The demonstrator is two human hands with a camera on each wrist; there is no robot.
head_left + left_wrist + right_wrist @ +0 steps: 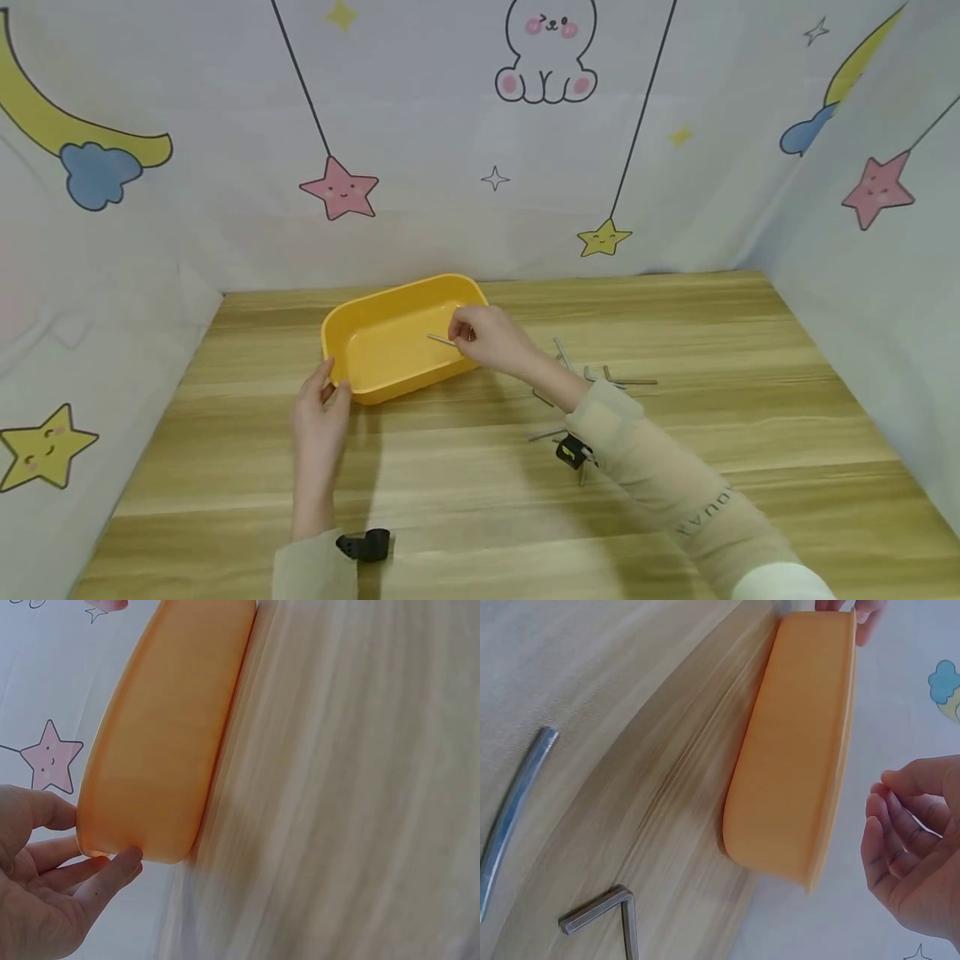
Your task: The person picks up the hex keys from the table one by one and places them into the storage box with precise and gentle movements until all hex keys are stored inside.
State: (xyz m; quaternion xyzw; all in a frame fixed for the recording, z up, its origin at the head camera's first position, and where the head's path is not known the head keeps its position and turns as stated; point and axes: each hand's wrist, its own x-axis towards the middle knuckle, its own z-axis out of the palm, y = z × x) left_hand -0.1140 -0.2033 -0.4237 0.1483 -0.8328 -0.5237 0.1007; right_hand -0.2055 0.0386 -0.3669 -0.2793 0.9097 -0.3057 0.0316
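A yellow plastic tray [405,385] stands toward the back of the table, its long side turned at a slant. My left hand [321,412] holds it by the near left corner; in the left wrist view the thumb presses the outer wall and the fingers are at the rim. Over the tray's right part, my right hand [491,337] pinches a silver hex key [441,340], whose straight end points left above the tray floor. That key is hidden behind the fingertips [885,778] in the right wrist view. Inside the tray nothing else shows.
Several loose hex keys [633,382] lie on the wooden table right of the tray, partly under my right forearm. One bent hex key [604,906] shows close up in the right wrist view. A printed cloth [420,233] hangs behind the table and at both sides.
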